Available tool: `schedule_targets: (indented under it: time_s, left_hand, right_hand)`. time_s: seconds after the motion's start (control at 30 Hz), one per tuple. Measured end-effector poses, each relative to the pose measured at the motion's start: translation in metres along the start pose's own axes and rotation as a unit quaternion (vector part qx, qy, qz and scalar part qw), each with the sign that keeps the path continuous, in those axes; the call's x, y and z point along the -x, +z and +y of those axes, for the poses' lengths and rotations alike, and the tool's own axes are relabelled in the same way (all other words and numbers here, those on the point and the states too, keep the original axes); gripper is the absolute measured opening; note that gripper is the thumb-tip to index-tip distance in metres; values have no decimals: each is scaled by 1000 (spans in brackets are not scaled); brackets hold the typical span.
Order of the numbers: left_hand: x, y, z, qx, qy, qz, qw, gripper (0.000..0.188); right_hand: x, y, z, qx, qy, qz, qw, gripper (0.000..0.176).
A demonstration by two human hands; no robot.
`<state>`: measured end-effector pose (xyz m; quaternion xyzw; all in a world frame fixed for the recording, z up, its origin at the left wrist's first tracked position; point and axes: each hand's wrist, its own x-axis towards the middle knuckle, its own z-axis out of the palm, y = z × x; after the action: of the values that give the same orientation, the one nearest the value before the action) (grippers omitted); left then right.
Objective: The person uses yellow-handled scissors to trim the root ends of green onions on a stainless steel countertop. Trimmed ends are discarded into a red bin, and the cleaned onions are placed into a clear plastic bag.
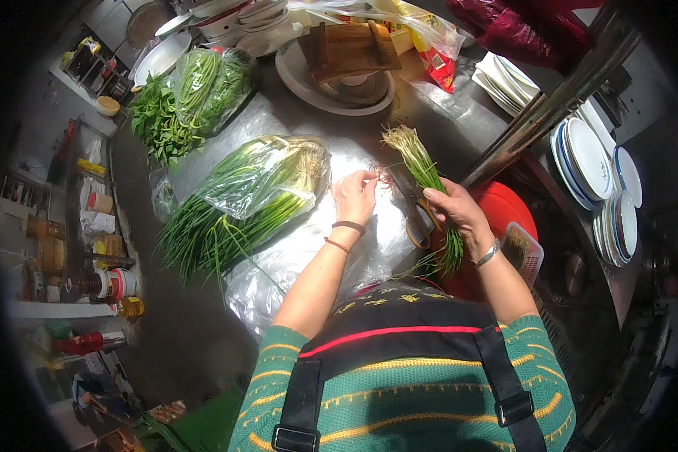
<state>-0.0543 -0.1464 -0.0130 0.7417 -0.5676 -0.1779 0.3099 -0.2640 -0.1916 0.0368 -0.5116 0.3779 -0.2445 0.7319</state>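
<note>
My right hand (456,208) grips a bunch of thin green onions (421,155), its pale root ends pointing up and its green tips hanging below. My left hand (355,195) is raised over the metal table with fingertips close together; whether something thin is between them cannot be told. Just right of those fingers lies a little heap of reddish scraps (385,178). A pair of scissors (417,217) with dark blades rests between my hands, partly behind the onions. Left of my left hand, a large bundle of green onions (248,198) lies partly inside a clear plastic bag.
Bagged leafy greens (195,101) lie at the back left. A wide basin (294,85) with a wooden piece on it stands at the back. Plates (587,158) are stacked at the right beyond a metal post (548,107). A red tub (503,206) sits below the right table edge.
</note>
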Motion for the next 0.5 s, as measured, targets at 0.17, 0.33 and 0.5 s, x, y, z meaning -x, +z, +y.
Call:
schedule_targets:
  time_s: [0.17, 0.33, 0.5]
  left_hand:
    - [4, -5, 1, -11, -35, -55, 998, 62]
    - [6, -15, -12, -4, 93, -33, 995, 64]
    - [-5, -21, -21, 177, -96, -11, 979, 64]
  right_hand:
    - [-4, 5, 3, 88, -27, 17, 996, 29]
    - [-4, 5, 3, 111, -20, 30, 993, 35]
    - [-5, 5, 6, 77, -36, -1, 996, 31]
